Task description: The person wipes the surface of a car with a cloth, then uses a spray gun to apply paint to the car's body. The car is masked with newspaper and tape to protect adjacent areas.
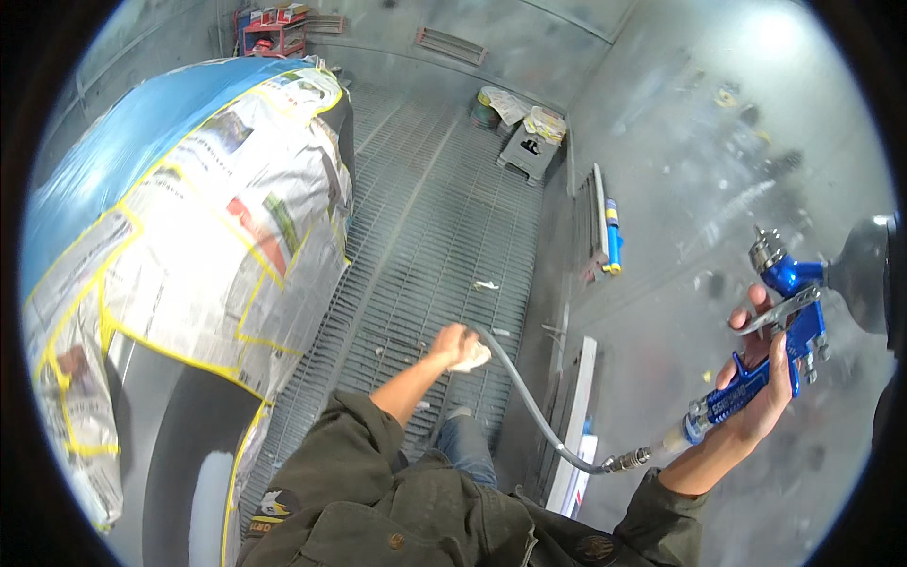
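My right hand (761,383) is wrapped round the handle of a blue spray gun (727,395), held up at the right. The gun has a silver nozzle and trigger, and a dark, rounded cup (862,274) sits on it. From a metal coupling (627,461) at the handle's end, a grey air hose (529,402) curves across to my left hand (453,346). That hand is closed round the hose in front of my body. Something whitish, perhaps a cloth, shows under its fingers.
On the left stands a car body masked with newspaper (179,274), yellow tape and blue film (123,142). A grated floor (416,217) runs beside it. Along the right wall are a vent (593,222) and a blue tube (613,236). A grey step stool (527,154) and red cart (274,38) stand farther off.
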Available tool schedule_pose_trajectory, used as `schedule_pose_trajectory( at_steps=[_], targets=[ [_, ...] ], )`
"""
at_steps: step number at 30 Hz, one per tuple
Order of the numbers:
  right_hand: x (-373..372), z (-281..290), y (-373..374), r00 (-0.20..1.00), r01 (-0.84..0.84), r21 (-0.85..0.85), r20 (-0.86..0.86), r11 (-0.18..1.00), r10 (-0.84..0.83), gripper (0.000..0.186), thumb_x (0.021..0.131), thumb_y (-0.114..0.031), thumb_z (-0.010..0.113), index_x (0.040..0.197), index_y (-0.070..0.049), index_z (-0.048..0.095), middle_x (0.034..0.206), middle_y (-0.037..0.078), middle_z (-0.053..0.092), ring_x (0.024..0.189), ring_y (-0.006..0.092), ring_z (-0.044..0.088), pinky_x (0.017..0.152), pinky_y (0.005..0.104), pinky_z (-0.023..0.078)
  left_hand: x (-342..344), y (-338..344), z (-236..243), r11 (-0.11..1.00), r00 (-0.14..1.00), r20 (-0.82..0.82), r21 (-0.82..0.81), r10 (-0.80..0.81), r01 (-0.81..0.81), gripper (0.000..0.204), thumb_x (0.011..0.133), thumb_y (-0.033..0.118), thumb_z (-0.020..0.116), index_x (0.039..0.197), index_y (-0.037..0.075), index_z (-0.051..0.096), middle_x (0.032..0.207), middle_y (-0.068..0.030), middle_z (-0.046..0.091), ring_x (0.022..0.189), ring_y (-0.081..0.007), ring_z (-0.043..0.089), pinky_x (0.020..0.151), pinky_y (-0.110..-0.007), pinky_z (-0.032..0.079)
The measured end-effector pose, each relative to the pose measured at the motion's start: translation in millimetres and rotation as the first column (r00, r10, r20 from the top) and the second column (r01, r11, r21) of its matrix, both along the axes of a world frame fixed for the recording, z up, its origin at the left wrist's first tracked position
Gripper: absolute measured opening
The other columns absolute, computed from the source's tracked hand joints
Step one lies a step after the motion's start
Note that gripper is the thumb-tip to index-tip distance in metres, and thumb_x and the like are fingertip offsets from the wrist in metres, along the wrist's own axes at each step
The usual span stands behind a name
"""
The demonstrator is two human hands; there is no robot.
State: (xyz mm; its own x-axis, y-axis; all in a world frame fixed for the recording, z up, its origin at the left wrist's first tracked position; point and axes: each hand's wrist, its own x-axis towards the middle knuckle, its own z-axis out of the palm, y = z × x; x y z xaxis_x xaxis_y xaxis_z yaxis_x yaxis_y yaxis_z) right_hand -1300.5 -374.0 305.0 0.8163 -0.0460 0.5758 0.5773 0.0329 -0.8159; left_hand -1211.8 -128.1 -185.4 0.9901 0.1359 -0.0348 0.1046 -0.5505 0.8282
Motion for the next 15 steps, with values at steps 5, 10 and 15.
schedule_pose_trajectory(
  at_steps=[5,10,15],
  targets=[
    [144,-33,4,0.998,0.009,0.019,-0.058,1.000,-0.008,0.050,0.099,-0.019,0.052,0.139,0.009,0.040,0.127,0.026,0.058,0.099,0.0235,0.063,0.040,0.0227,0.055,107,-30,-25,0.988,0.977,-0.211,-0.157,-0.033,-0.001,0.036,0.088,0.041,0.064,0.096,0.007,0.074,0.095,-0.0193,0.072,0.090,-0.0375,0.069,0.076,-0.047,0.053],
    [325,-80,37,0.977,-0.033,-0.213,-0.212,0.976,-0.013,0.054,0.100,-0.021,0.052,0.143,0.008,0.037,0.131,0.024,0.056,0.099,0.0190,0.063,0.041,0.0228,0.055,149,-42,-67,0.974,0.931,-0.329,-0.106,0.157,-0.202,0.036,0.092,0.039,0.063,0.100,0.005,0.073,0.098,-0.0162,0.072,0.089,-0.0358,0.067,0.074,-0.047,0.053],
    [459,-83,130,0.962,-0.263,-0.385,-0.176,0.884,0.209,0.055,0.100,-0.022,0.053,0.143,0.008,0.038,0.131,0.023,0.056,0.100,0.0190,0.063,0.041,0.0228,0.055,208,-47,-58,0.830,0.894,-0.323,-0.366,0.311,-0.421,0.037,0.097,0.034,0.059,0.081,0.003,0.069,0.072,-0.0163,0.060,0.065,-0.0355,0.054,0.060,-0.054,0.040]
  ],
)
